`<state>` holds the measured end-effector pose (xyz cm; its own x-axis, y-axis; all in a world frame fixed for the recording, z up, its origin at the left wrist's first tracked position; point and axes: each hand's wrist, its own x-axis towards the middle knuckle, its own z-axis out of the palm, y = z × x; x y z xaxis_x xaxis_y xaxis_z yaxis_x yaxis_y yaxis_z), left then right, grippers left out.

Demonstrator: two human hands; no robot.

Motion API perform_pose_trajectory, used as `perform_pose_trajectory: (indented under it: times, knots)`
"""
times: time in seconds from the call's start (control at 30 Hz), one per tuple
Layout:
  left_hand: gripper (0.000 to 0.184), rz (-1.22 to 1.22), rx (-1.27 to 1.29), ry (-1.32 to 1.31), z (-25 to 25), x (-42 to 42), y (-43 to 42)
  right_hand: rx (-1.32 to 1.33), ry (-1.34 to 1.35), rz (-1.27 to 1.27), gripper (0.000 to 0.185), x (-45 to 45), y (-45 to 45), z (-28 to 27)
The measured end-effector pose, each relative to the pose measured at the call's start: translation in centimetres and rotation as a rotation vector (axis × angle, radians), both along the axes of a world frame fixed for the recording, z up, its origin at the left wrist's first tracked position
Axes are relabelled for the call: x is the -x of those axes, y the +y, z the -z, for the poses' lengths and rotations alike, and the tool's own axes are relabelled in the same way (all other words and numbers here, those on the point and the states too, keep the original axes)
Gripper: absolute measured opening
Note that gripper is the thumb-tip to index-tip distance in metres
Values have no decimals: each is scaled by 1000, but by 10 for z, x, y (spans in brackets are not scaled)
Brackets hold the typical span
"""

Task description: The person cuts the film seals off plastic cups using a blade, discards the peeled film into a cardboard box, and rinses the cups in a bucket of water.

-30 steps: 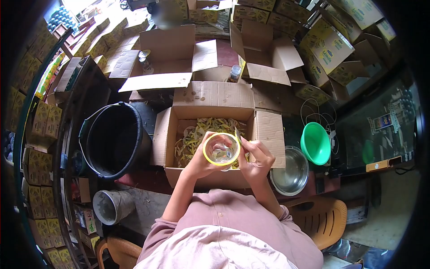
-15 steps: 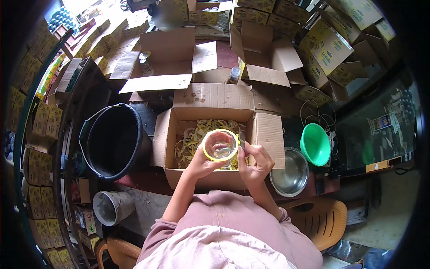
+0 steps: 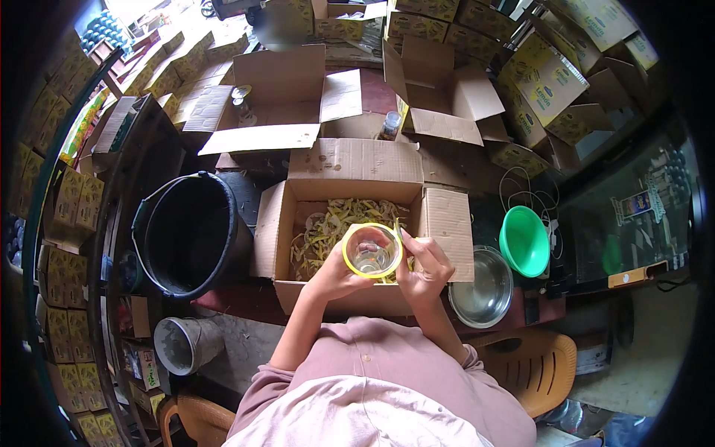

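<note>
Both hands occupied. Clear jar [image 3: 372, 262] with yellow rim is held in left hand [image 3: 333, 270], over the near half of the open carton [image 3: 357, 298]. Mouth is tilted toward the camera; clear base seen through it. Left hand is partly open, wrapped around the jar's left side, thumb below, other fingers mostly hidden behind the wall.

Right hand [image 3: 426, 267] is nearly closed: thumb and index are pinched on a thin piece [image 3: 398, 224] just beside the rim, above the carton's right part. Piece is too small to identify; whether the rim is touched cannot be told. Remaining fingers are curled.

Carton is set on the reddish desk [image 3: 246, 302], left, right and far flaps folded out. Yellow-green strips [image 3: 322, 231] are scattered inside it. Left of the carton: black bucket [image 3: 240, 257], handle against its rim. Lower left: grey bucket [image 3: 211, 341]. Right of the carton: shiny bowl [image 3: 480, 290], partly overlapped in view by the right flap, with green bowl [image 3: 523, 242] further out. Beyond the carton's far flap: small bottle [image 3: 390, 124], flanked by two more opened boxes [image 3: 277, 89].
</note>
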<state>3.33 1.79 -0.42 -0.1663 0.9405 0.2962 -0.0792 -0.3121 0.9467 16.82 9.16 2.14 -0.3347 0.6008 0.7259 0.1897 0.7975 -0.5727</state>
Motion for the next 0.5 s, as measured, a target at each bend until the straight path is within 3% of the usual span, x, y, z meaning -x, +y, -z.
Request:
perform_pose_trajectory:
  times: [0.17, 0.37, 0.47, 0.5]
  knots:
    - [58, 6, 30, -63, -3, 1, -1, 124, 72, -10, 24, 3, 2, -1]
    - [60, 44, -39, -357, 7, 3, -4, 143, 167, 61, 17, -3, 7, 6]
    - [69, 32, -19, -427, 20, 9, -6, 257, 255, 64, 17, -9, 17, 26]
    - [71, 8, -42, -395, 23, 10, -6, 349, 394, -9, 14, -3, 18, 32]
